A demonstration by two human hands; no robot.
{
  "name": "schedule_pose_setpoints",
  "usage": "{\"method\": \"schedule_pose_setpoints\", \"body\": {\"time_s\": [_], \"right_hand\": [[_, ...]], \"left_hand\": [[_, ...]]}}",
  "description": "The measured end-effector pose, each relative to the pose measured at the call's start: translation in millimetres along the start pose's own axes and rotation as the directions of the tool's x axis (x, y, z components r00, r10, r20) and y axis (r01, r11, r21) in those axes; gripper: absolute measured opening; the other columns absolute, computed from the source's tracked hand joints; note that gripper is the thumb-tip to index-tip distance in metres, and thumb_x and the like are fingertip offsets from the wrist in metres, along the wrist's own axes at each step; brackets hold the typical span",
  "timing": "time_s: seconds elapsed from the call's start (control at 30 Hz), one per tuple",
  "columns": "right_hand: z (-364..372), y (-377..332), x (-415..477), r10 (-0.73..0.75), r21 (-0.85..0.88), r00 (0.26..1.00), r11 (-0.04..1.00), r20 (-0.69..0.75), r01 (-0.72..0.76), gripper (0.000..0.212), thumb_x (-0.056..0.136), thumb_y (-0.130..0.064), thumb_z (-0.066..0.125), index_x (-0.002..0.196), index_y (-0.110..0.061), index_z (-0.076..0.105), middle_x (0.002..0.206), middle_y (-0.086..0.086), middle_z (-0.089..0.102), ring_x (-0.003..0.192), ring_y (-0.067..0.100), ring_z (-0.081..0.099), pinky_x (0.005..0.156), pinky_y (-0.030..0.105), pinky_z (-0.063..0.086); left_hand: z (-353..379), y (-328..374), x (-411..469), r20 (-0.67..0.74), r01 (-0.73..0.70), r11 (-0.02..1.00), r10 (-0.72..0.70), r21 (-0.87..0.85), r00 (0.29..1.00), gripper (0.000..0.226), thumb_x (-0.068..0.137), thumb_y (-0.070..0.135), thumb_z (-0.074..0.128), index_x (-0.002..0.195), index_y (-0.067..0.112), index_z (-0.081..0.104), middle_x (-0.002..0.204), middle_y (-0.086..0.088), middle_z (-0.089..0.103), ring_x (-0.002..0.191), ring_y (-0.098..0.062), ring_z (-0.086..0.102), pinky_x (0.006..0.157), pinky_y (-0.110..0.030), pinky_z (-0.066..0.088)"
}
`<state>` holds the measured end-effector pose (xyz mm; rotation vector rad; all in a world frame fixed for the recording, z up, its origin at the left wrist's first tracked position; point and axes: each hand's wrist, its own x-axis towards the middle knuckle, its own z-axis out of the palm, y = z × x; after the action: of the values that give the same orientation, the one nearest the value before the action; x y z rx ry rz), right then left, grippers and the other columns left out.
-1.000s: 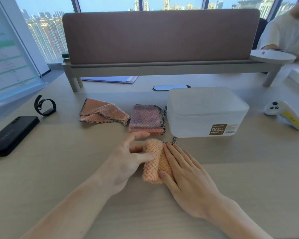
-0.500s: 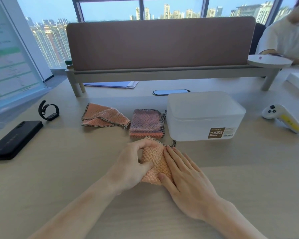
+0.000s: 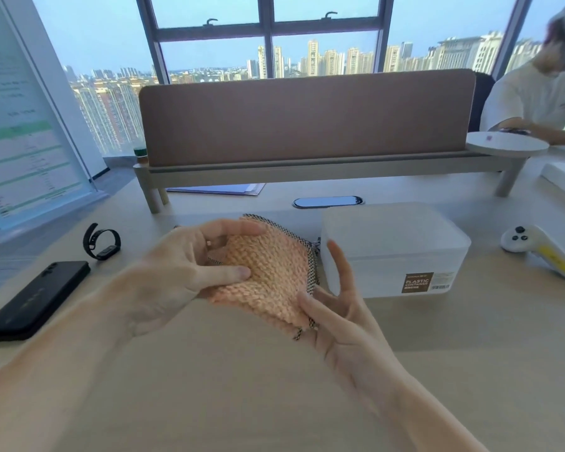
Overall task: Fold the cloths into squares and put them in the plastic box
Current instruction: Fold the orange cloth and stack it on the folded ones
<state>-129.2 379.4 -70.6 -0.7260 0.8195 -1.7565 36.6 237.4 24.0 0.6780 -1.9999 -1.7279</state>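
Observation:
A folded orange knitted cloth [image 3: 268, 278] with a checked dark edge is lifted off the desk, held in front of me. My left hand [image 3: 183, 272] grips its left side, thumb on top and fingers around the far edge. My right hand [image 3: 343, 308] supports its lower right corner with fingers spread upward. The translucent plastic box [image 3: 395, 249] with its lid on stands just right of the cloth. The two other cloths are hidden behind my hands and the held cloth.
A black phone [image 3: 36, 298] and a black wristband [image 3: 101, 241] lie at the left. A white and yellow controller [image 3: 542, 251] lies right of the box. A brown desk divider [image 3: 307, 122] runs across the back, with a person seated at the far right.
The orange cloth has been lifted off the desk by both hands. The camera has tilted up, and my right hand went from pressing flat on the cloth to supporting its corner.

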Motion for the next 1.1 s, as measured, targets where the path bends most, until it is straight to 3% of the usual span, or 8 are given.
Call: {"method": "schedule_pose_setpoints", "body": {"time_s": [0.17, 0.23, 0.3, 0.47, 0.57, 0.67, 0.77, 1.1], "right_hand": [[9.1, -35.6, 39.7, 0.05, -0.283, 0.998, 0.958, 0.025, -0.041, 0.065, 0.084, 0.002, 0.073, 0.138, -0.03, 0.058, 0.133, 0.023, 0.063, 0.106, 0.031, 0.07, 0.086, 0.042, 0.061], [10.2, -55.3, 60.5, 0.065, -0.568, 0.997, 0.82, -0.031, -0.071, 0.043, 0.087, 0.004, 0.072, 0.123, -0.019, 0.07, 0.127, 0.022, 0.068, 0.092, 0.021, 0.071, 0.078, 0.032, 0.061], [9.5, -73.7, 82.7, 0.099, -0.727, 0.993, 0.678, -0.06, -0.111, 0.034, 0.088, 0.005, 0.071, 0.115, -0.014, 0.074, 0.119, 0.022, 0.072, 0.089, 0.021, 0.07, 0.092, 0.035, 0.059], [2.7, -99.2, 129.1, 0.249, -0.859, 0.953, 0.436, -0.172, -0.269, 0.041, 0.086, 0.003, 0.074, 0.123, -0.014, 0.072, 0.122, 0.017, 0.071, 0.111, 0.027, 0.069, 0.104, 0.036, 0.053], [0.9, -95.3, 147.1, 0.232, -0.956, 0.942, 0.109, -0.242, -0.272, 0.053, 0.083, -0.011, 0.079, 0.134, -0.019, 0.065, 0.126, 0.005, 0.068, 0.116, 0.026, 0.064, 0.104, 0.036, 0.051], [6.1, -79.8, 157.0, 0.179, -0.95, 0.961, -0.269, -0.21, -0.158, 0.039, 0.082, -0.012, 0.07, 0.121, -0.006, 0.068, 0.116, 0.015, 0.069, 0.108, 0.032, 0.067, 0.089, 0.039, 0.058], [8.1, -64.9, 165.0, 0.202, -0.889, 0.963, -0.452, -0.179, -0.071, 0.019, 0.084, -0.007, 0.058, 0.101, -0.006, 0.066, 0.097, 0.014, 0.066, 0.087, 0.03, 0.068, 0.061, 0.032, 0.051], [11.7, -57.9, 170.3, 0.27, -0.786, 0.937, -0.618, -0.222, -0.008, 0.021, 0.085, -0.01, 0.063, 0.078, -0.017, 0.044, 0.085, 0.005, 0.053, 0.074, 0.023, 0.059, 0.058, 0.03, 0.045]], "left_hand": [[-29.1, -14.1, 20.4, -0.028, 0.079, 0.988, -0.083, -0.135, 0.996, 0.056, 0.073, -0.002, 0.075, 0.123, 0.023, 0.073, 0.131, -0.011, 0.068, 0.104, -0.023, 0.07, 0.084, -0.032, 0.061], [-33.7, -18.6, 36.5, -0.06, 0.079, 0.987, -0.088, -0.141, 0.994, 0.054, 0.077, -0.005, 0.074, 0.123, 0.022, 0.073, 0.131, -0.01, 0.069, 0.106, -0.021, 0.07, 0.08, -0.029, 0.062], [-34.0, -19.7, 56.1, -0.066, 0.073, 0.988, -0.083, -0.137, 0.994, 0.051, 0.085, -0.01, 0.069, 0.126, 0.021, 0.07, 0.129, -0.009, 0.07, 0.101, -0.023, 0.072, 0.076, -0.03, 0.064], [-31.0, -21.6, 100.0, -0.032, 0.062, 0.996, -0.064, -0.058, 0.997, 0.048, 0.089, -0.008, 0.069, 0.125, 0.025, 0.07, 0.125, -0.001, 0.071, 0.088, -0.027, 0.076, 0.067, -0.036, 0.065], [-26.3, -30.7, 116.2, -0.049, 0.089, 0.993, -0.086, 0.075, 0.995, 0.048, 0.088, -0.007, 0.072, 0.122, 0.027, 0.071, 0.128, 0.003, 0.067, 0.077, -0.019, 0.077, 0.062, -0.027, 0.06], [-20.8, -50.0, 126.0, -0.091, 0.079, 0.96, -0.057, 0.267, 0.994, 0.05, 0.085, -0.004, 0.076, 0.121, 0.029, 0.071, 0.128, 0.009, 0.062, 0.072, -0.016, 0.077, 0.061, -0.025, 0.06], [-21.2, -67.7, 130.9, -0.114, 0.06, 0.884, -0.008, 0.464, 0.993, 0.055, 0.081, 0.008, 0.083, 0.126, 0.034, 0.068, 0.131, 0.015, 0.061, 0.088, -0.014, 0.075, 0.082, -0.035, 0.062], [-19.9, -75.7, 140.0, -0.105, 0.085, 0.81, -0.029, 0.58, 0.994, 0.066, 0.082, 0.016, 0.083, 0.142, 0.029, 0.058, 0.149, 0.008, 0.053, 0.12, -0.019, 0.064, 0.102, -0.031, 0.049]]}}
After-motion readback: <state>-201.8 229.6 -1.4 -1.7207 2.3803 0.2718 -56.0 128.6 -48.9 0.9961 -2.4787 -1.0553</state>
